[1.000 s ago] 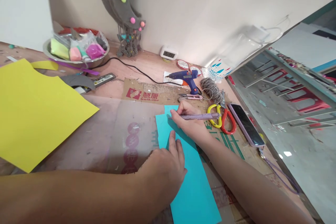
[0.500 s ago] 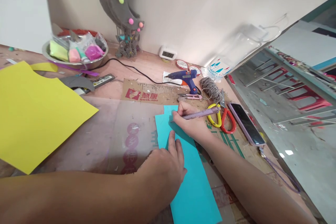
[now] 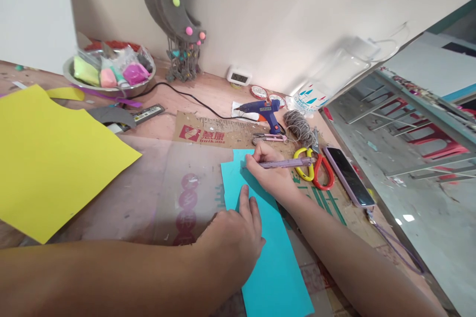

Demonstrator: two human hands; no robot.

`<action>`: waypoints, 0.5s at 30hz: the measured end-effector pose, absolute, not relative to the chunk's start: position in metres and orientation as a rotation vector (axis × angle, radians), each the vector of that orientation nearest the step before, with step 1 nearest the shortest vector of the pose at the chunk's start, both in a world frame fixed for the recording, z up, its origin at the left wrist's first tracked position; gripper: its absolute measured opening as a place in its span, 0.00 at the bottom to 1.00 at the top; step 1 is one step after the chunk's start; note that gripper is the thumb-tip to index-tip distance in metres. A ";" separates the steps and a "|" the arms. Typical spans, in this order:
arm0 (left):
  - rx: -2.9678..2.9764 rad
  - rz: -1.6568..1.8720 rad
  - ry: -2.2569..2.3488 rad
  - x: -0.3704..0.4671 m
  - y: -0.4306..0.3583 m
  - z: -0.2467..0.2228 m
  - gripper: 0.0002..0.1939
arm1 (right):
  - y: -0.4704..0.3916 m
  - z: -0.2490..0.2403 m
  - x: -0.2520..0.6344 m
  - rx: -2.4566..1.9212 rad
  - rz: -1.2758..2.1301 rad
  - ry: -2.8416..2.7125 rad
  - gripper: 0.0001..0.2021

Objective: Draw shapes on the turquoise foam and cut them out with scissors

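Observation:
A long blue sheet of paper (image 3: 277, 257) lies on the work surface in front of me, with a small step cut at its far end. My left hand (image 3: 238, 235) rests on the sheet, index and middle fingers stretched out and pressing it down. In my right hand (image 3: 269, 171) a purple pen (image 3: 286, 163) is pinched, its tip at the paper near the far end. Just right of that hand lie scissors with one yellow and one red handle (image 3: 323, 172). Beyond it are pink-handled thread snips (image 3: 269, 137).
A blue glue gun (image 3: 262, 108), grey yarn (image 3: 298, 126) and a phone (image 3: 349, 177) lie around the right side. Yellow paper (image 3: 63, 158) spreads at left, below a metal bowl (image 3: 107, 90) of clay packets. A small clock (image 3: 239, 76) stands by the wall.
My right hand and the pen have shifted very slightly, and the pen lies a little flatter. My left hand stays on the blue paper. The whole view has moved a little.

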State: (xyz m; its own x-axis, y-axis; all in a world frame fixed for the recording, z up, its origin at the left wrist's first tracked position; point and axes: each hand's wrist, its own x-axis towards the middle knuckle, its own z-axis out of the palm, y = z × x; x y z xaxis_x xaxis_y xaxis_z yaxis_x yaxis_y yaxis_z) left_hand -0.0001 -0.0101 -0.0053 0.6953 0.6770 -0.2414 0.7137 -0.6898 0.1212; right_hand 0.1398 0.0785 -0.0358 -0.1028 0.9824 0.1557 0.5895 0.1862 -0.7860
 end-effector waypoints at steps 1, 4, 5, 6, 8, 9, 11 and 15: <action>2.709 -0.251 1.120 0.000 -0.011 -0.007 0.30 | 0.078 -0.036 0.140 -1.489 0.737 -1.776 0.14; 2.740 -0.220 1.124 -0.001 -0.013 -0.010 0.31 | 0.078 -0.034 0.139 -1.491 0.776 -1.746 0.14; 2.748 -0.212 1.125 -0.002 -0.013 -0.011 0.30 | 0.077 -0.034 0.139 -1.483 0.798 -1.724 0.14; 2.753 -0.209 1.126 -0.002 -0.013 -0.010 0.30 | 0.077 -0.033 0.139 -1.473 0.826 -1.698 0.14; 2.755 -0.226 1.119 -0.003 -0.012 -0.007 0.30 | 0.075 -0.030 0.138 -1.456 0.898 -1.654 0.13; 2.753 -0.254 1.109 -0.003 -0.011 -0.005 0.30 | 0.074 -0.028 0.137 -1.452 0.936 -1.650 0.12; 2.750 -0.316 1.077 -0.003 -0.008 0.001 0.29 | 0.073 -0.025 0.135 -1.452 0.995 -1.682 0.12; 2.743 -0.362 1.040 -0.004 -0.006 0.005 0.30 | 0.072 -0.023 0.132 -1.467 0.974 -1.720 0.12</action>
